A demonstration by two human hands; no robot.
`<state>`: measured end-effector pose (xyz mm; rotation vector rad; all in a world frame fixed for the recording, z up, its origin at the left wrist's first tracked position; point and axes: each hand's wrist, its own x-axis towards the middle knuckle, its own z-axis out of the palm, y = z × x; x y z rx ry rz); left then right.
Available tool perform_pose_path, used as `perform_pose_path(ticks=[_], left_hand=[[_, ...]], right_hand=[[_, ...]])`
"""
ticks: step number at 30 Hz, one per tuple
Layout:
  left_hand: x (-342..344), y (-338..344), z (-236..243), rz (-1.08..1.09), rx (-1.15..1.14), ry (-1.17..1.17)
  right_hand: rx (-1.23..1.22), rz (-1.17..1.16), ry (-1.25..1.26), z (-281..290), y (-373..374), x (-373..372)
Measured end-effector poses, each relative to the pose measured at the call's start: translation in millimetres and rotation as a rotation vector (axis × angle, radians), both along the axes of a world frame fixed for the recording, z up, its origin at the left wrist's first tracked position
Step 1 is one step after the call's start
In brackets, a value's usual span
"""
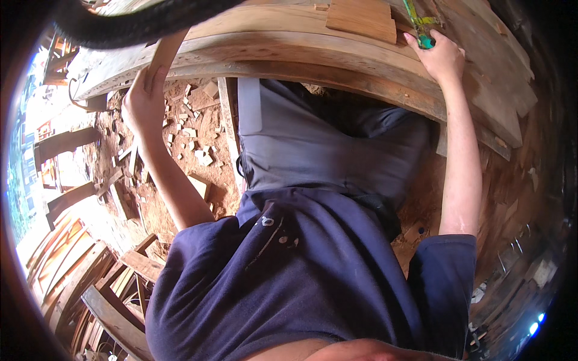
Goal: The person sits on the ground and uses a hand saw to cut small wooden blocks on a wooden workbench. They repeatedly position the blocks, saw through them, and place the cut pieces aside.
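Observation:
My left hand (144, 102) is closed round the lower end of a narrow wooden strip (167, 51), at the near edge of a wooden workbench (265, 45). The strip's upper end passes behind a dark band. Over the bench on the right, my right hand (442, 60) has its thumb and fingers round a small green-and-yellow tool (426, 41); its exact kind is unclear. Just left of that hand, a flat rectangular piece of wood (361, 21) lies on the bench top.
A dark, blurred curved band (144, 27) crosses the upper left, close to the camera. Small wood offcuts (201, 155) litter the brown floor below the bench. Wooden frame parts (117, 316) are stacked at lower left. My legs (325, 144) reach under the bench.

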<state>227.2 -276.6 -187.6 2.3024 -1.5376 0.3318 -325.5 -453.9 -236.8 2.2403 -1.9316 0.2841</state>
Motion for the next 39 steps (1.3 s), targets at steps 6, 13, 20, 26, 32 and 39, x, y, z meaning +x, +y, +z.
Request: perform_pose_path(ticks=[6, 13, 20, 26, 32, 39], left_hand=[[35.9, -30.8, -13.2, -0.004, -0.132, 0.403], [65.8, -60.9, -30.0, 0.038, -0.081, 0.942], [43.1, -37.1, -41.4, -0.115, -0.260, 1.350], [60.7, 36.7, -138.0, -0.173, -0.374, 1.111], [49.8, 145.6, -252.4, 0.179, 0.418, 0.646], [-49.6, 193.7, -298.8, 0.093, 0.537, 0.425]], right_hand=[[-0.009, 0.008, -0.002, 2.2, 1.7, 1.4], [0.015, -0.014, 0.006, 2.7, 0.5, 1.2], [0.042, -0.053, 0.082, 0.2, -3.7, -1.5], [0.128, -0.084, 0.091, -1.0, -8.1, -4.2], [0.141, -0.101, 0.074, -2.0, -9.8, -5.5], [0.260, -0.136, 0.076, 8.9, -8.7, 2.9]])
